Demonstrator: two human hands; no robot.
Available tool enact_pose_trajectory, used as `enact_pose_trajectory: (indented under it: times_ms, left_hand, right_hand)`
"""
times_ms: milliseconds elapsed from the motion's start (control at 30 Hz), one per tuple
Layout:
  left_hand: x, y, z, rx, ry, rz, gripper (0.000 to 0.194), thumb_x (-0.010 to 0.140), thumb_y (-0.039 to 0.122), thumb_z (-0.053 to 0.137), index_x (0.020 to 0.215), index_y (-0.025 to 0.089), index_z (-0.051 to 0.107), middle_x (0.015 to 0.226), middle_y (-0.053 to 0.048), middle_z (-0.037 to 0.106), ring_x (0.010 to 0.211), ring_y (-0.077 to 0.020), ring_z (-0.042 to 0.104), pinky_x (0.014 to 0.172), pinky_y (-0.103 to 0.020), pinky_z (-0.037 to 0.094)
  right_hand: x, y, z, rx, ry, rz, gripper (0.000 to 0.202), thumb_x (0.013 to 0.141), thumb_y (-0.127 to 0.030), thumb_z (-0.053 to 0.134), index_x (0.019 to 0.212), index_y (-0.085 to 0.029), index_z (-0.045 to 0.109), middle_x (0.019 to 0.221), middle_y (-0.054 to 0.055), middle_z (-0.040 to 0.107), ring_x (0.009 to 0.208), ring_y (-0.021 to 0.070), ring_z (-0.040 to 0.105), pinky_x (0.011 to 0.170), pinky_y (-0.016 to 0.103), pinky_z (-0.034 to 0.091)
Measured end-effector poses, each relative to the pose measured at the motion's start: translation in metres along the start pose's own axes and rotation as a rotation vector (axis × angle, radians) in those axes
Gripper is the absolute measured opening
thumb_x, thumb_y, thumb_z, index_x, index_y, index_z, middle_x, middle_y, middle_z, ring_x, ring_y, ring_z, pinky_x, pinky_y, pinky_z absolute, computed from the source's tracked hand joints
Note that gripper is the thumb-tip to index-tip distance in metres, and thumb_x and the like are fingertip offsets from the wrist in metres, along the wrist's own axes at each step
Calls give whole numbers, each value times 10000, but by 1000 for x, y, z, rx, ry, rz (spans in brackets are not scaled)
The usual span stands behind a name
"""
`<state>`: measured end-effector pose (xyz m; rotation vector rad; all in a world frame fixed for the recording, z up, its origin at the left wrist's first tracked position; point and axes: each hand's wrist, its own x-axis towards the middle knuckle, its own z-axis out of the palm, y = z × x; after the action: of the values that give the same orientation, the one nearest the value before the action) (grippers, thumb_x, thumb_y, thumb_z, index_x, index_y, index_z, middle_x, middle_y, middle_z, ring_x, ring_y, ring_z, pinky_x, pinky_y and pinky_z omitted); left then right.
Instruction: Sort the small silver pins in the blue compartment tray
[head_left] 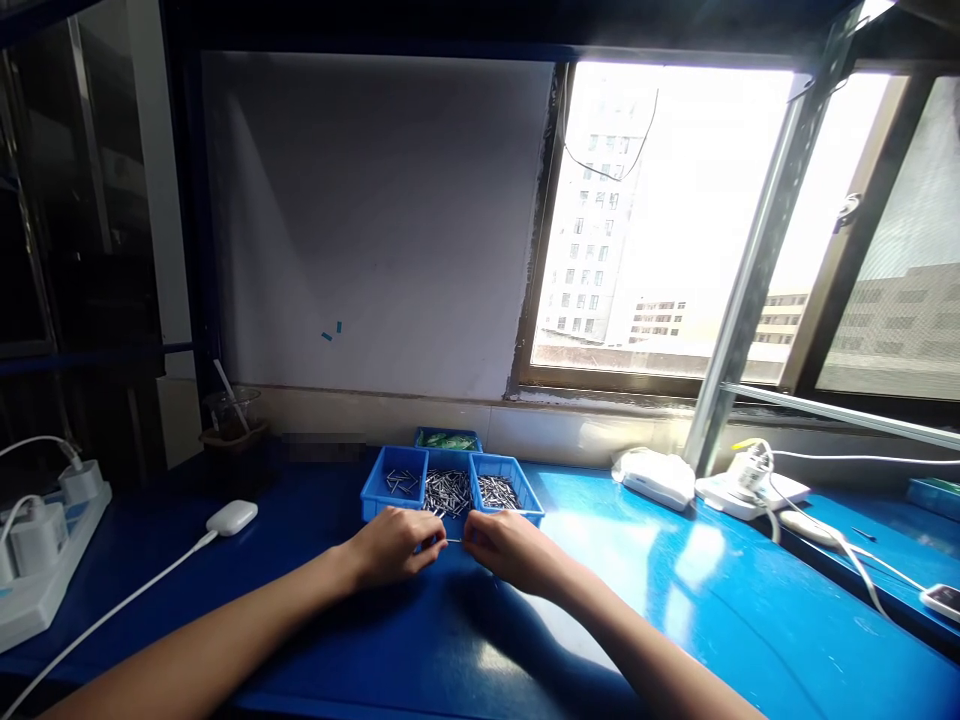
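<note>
My left hand [401,545] and my right hand [506,545] face each other just in front of the blue bins, fingers pinched. A thin, light-coloured rod [454,541] spans the gap between them, with one end in each hand. Behind my left hand, the left blue bin [373,493] holds a few small metal pieces [402,482]. A pile of similar metal pieces [448,492] lies in the middle, and the right blue bin [529,487] holds more. My fingers hide the rod's ends.
A bin with green contents [448,440] stands at the back. On the blue table [315,640], a white case [232,517] with a cable lies left. Power strips [45,570] sit far left and right, near a white box [656,476]. A cup [234,410] stands back left.
</note>
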<state>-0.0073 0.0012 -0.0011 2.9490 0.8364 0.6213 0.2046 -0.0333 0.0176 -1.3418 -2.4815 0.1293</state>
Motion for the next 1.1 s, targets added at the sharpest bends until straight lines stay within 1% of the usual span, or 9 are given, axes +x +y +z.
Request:
enact_pose_trajectory:
  times_ms: [200,333,433,533,633,733,800,933,1100]
  left_hand:
    - [-1,2,-2,-30,72,66,222,944,264,414,883,160,601,753,-35,607,640,-141,548,608,-230,394]
    - [-1,1,-4,12,45,23,239,944,261,403,800,163,567,687,-24,587,593,-140,531,562,-236,361]
    - [-1,1,-3,33,1,36,246,945,245,389,765,169,538,660,-14,581,574,-135,525,551,-236,346]
    - [0,1,-1,66,-15,61,232,930,214,387,741,171,514,667,-8,593,571,-129,528,546,-239,336]
    - [1,2,0,100,-16,51,214,908,197,406,718,171,501,660,-2,602,557,-127,528,533,-245,316]
    - [1,1,0,114,-28,34,208,887,202,440,688,170,489,637,2,607,542,-128,529,522,-250,299]
    - [0,1,0,113,-43,30,212,883,208,451,677,171,486,627,5,610,537,-129,533,520,-251,294]
    - [-1,1,2,115,-63,45,198,880,202,457,688,174,499,642,8,625,549,-131,553,521,-250,288]
    - [-1,-1,3,137,-88,62,291,946,278,404,701,175,523,676,-6,641,581,-144,579,524,-254,283]
  right_hand:
    - [1,1,11,-54,-46,-68,195,910,-253,475,822,-193,638,682,20,644,611,144,574,542,236,331]
    - [0,-2,0,27,11,-37,234,934,-223,425,876,-186,648,665,17,641,608,146,580,570,234,371]
    - [0,-4,-8,113,87,-71,247,945,-243,415,919,-169,649,680,27,652,627,152,584,609,239,401]
    - [0,-5,-10,102,105,-86,255,935,-275,443,869,-159,661,680,39,654,630,161,582,600,246,400]
    - [0,-3,-9,101,61,-64,262,922,-270,450,813,-162,663,658,35,651,600,155,573,576,246,400]
    - [-1,-2,-9,224,-36,-84,259,890,-148,403,907,-172,660,662,8,666,594,130,581,586,221,421]
    - [-2,-1,-9,255,-52,-107,294,863,-99,386,945,-173,659,680,4,675,604,121,583,594,212,423]
    - [-3,-2,-8,165,-24,-144,234,862,-153,446,937,-175,667,669,8,660,583,123,563,565,213,398]
    - [-2,-4,-3,130,-1,-171,282,945,-224,389,830,-162,639,644,14,637,590,127,571,589,218,402]
